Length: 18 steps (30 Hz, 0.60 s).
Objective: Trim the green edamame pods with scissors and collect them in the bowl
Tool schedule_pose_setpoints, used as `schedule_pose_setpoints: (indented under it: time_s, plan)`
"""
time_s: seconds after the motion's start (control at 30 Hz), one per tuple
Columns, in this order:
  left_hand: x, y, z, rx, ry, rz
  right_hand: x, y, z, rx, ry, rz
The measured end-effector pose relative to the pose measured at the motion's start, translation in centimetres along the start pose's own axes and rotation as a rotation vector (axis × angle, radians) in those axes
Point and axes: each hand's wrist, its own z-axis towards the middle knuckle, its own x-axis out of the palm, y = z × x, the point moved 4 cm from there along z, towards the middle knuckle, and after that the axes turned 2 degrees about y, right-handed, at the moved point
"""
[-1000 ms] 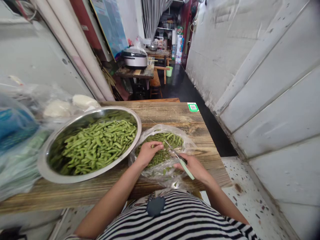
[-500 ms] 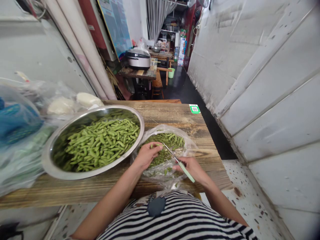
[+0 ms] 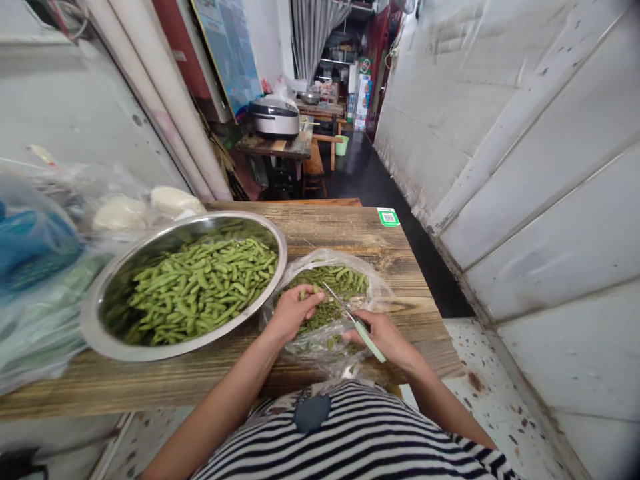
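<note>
On my feed the left hand (image 3: 295,312) sits low over a clear plastic bag (image 3: 377,287) at the centre of the frame, its fingers (image 3: 311,295) curled down onto the edamame pods (image 3: 333,293) heaped inside; I can't tell whether they have a pod pinched or are only resting there. The right hand (image 3: 385,337) is closed around the pale green handles of a pair of scissors (image 3: 356,323), with the steel blades pointing up and to the left towards those pods. The blades look nearly together, but at this resolution I can't tell whether they are fully shut. Little has changed over the last second: the scissor tips have swung slightly closer to the left hand's fingers, and both hands have stayed over the bag. The bag lies on a weathered wooden counter (image 3: 330,230), just beside a large stainless steel bowl (image 3: 145,353) to the left of the frame, which is well filled with more edamame pods (image 3: 200,287). Beyond the bowl, at the left edge, are bulging plastic bags (image 3: 35,240), including a blue one. A QR code sticker (image 3: 389,217) marks the far edge of the counter, and a rice cooker (image 3: 275,117) stands on a table further back, at upper centre.
</note>
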Motion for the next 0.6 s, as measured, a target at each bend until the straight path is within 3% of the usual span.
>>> schedule_pose_setpoints:
  time_s: [0.33, 0.5, 0.6]
  plan:
    - [0.6, 0.3, -0.7, 0.007, 0.227, 0.278, -0.3, 0.8, -0.3, -0.072, 0.049, 0.088]
    - [0.7, 0.3, -0.8, -0.034, 0.260, 0.276, 0.1, -0.3, -0.1, -0.025, 0.033, -0.004]
    - [0.3, 0.2, -0.3, -0.087, 0.162, 0.222, 0.0, -1.4, -0.1, 0.010, 0.004, -0.027]
